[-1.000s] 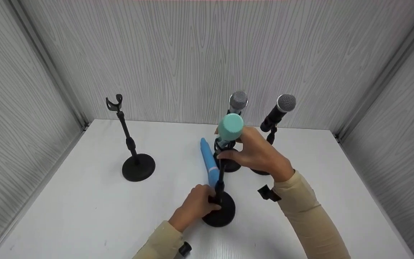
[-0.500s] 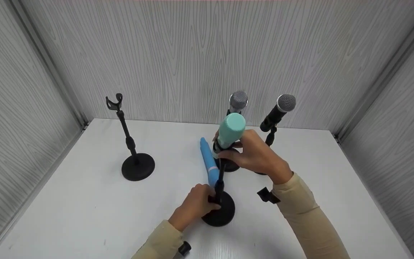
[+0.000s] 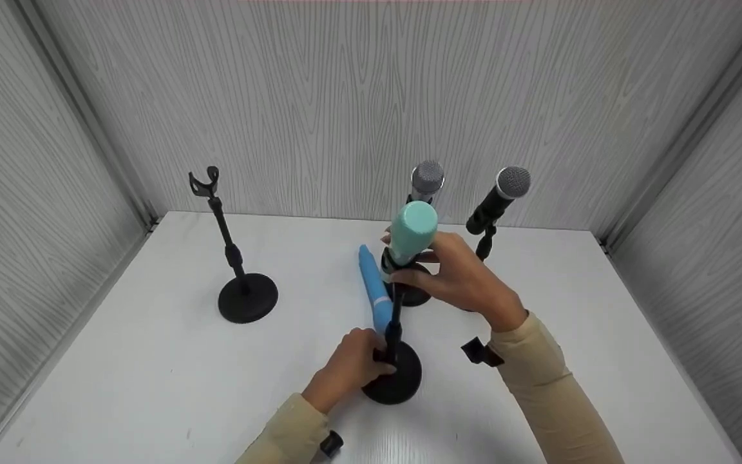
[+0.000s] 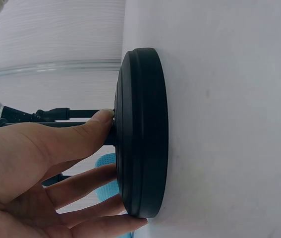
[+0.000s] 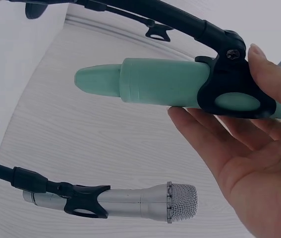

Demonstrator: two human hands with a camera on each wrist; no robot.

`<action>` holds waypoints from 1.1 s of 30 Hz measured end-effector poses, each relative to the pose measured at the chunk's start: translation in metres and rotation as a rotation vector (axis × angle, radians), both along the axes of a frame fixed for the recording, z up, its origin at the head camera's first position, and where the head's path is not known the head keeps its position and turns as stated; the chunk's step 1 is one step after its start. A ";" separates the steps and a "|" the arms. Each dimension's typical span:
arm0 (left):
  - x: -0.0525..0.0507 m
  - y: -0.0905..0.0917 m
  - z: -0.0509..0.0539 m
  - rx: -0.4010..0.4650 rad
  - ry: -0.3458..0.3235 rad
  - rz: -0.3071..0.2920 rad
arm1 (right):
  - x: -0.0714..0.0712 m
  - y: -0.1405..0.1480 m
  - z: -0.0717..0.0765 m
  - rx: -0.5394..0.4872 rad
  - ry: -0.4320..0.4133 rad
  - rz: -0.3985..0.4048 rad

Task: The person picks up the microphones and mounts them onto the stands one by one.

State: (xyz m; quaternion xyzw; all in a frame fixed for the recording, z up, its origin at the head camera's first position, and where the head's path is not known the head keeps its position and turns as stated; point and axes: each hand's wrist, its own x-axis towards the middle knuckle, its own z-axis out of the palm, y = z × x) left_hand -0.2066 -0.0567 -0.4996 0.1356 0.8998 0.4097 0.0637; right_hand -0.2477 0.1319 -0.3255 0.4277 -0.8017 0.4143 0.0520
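Observation:
A mint-green microphone [image 3: 415, 229] sits in the black clip [image 5: 237, 91] of the front stand, tilted with its wide end up. My right hand [image 3: 464, 274] holds the microphone and clip, thumb by the clip and fingers along the microphone's other side. My left hand [image 3: 351, 364] grips the same stand low down, thumb against the pole and fingers over the round black base [image 4: 142, 134], which rests on the table. Just behind the left hand lies a blue microphone [image 3: 373, 280], partly hidden by the hand and stand.
Behind the right hand, a silver microphone [image 3: 428, 180] and a black microphone [image 3: 493, 206] stand clipped in their own stands. Farther left is a black stand [image 3: 234, 258] with a bare clip. Grey wood-grain panels [image 3: 281, 96] enclose the white table [image 3: 171, 361].
The mint-green microphone has slid within the clip, which now sits around it just below its wide end. The right hand shifted slightly; the left hand kept its grip on the stand.

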 end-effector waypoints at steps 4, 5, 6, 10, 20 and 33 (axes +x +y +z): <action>0.000 0.000 0.001 -0.006 0.002 -0.003 | 0.004 0.008 -0.001 0.002 -0.009 -0.037; 0.000 0.000 0.001 -0.007 0.003 -0.003 | 0.005 0.011 -0.001 0.009 -0.008 -0.053; 0.000 0.000 0.001 -0.008 0.005 -0.003 | 0.007 0.013 0.000 0.015 -0.005 -0.067; 0.000 0.000 0.002 -0.009 0.025 0.000 | 0.016 0.022 0.000 0.041 -0.002 -0.120; 0.001 0.000 0.002 -0.024 0.061 -0.007 | 0.030 0.036 -0.024 0.068 -0.095 -0.241; 0.003 -0.001 0.004 -0.022 0.008 0.017 | 0.029 0.024 -0.060 0.117 -0.203 -0.175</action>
